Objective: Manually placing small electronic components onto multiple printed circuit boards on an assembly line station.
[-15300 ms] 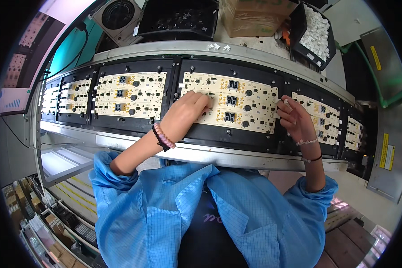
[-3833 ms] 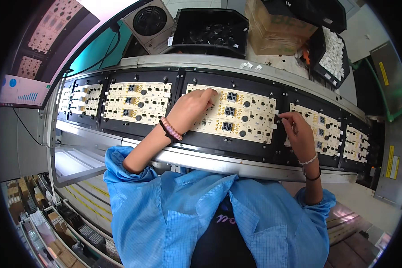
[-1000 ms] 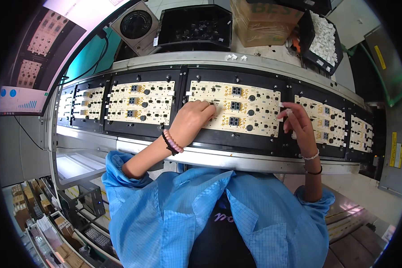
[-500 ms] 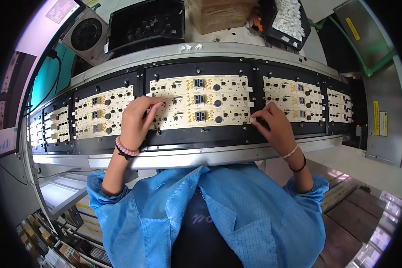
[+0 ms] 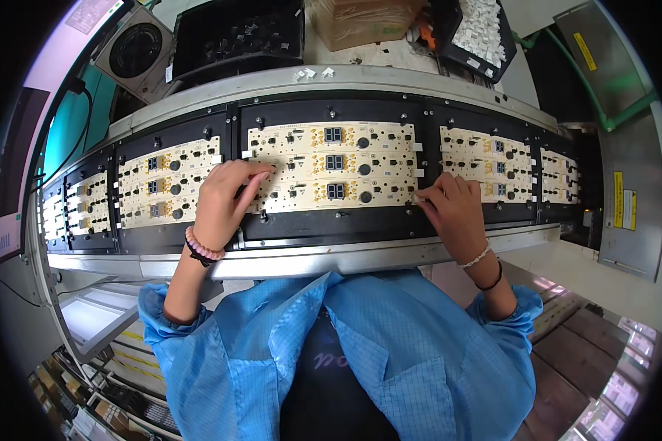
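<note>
In front of me lies a cream circuit board panel (image 5: pixel 309 151) in a black carrier (image 5: pixel 309 226), with three rows of parts, each with a dark two-digit display (image 5: pixel 334 162). My left hand (image 5: pixel 224 198) is over the panel's left edge, thumb and forefinger pinched together; what they hold, if anything, is hidden. At the lower right corner, my right hand (image 5: pixel 456 209) pinches a small white connector (image 5: pixel 417 197) against the edge of the bottom row. Two similar white connectors (image 5: pixel 418 147) sit above it on that edge.
More boards in carriers extend left (image 5: pixel 165 180) and right (image 5: pixel 493 165) along the metal-railed line. Behind the far rail (image 5: pixel 375 76) are a black bin of dark parts (image 5: pixel 235 40), a cardboard box (image 5: pixel 364 22) and a bin of white connectors (image 5: pixel 482 37). Loose white pieces (image 5: pixel 310 73) lie on the rail.
My right fingers have drawn closer together around the white connector at the panel's corner. My left hand stays pinched at the left edge. The whole view has shifted slightly.
</note>
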The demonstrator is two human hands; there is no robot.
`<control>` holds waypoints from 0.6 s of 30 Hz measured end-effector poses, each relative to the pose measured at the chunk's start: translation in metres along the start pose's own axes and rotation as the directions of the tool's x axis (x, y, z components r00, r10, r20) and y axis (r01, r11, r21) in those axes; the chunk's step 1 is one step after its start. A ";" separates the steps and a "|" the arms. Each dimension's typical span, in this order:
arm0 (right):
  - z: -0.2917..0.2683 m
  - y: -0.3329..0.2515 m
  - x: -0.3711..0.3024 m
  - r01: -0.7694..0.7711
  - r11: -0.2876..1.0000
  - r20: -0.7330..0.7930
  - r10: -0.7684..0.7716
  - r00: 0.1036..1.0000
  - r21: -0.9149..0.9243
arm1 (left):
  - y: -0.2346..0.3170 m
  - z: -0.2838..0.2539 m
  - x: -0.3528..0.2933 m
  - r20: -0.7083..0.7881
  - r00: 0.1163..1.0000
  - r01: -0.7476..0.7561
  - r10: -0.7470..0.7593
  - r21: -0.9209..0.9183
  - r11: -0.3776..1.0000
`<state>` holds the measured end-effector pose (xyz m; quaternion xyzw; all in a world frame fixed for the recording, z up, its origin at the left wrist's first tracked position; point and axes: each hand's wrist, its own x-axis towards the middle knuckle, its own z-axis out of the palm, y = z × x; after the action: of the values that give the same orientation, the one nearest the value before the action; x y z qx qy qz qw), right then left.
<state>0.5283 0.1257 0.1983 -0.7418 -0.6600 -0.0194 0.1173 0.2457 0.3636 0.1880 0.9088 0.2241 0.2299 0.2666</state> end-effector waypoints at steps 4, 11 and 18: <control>-0.002 0.004 0.006 0.025 0.998 0.034 -0.027 0.999 0.054 | 0.000 -0.002 -0.001 0.012 1.000 -0.008 0.008 0.008 1.000; 0.005 -0.001 0.008 0.069 0.997 0.031 -0.067 0.997 -0.045 | -0.005 -0.010 -0.006 -0.016 0.999 0.031 -0.030 0.014 0.999; -0.024 0.012 0.002 -0.056 0.986 0.061 0.047 0.997 0.154 | -0.006 -0.005 -0.004 0.007 0.998 -0.070 0.070 0.255 0.965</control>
<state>0.5437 0.1214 0.2203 -0.7474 -0.6431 0.0564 0.1565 0.2381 0.3679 0.1868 0.9426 0.2199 0.2092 0.1392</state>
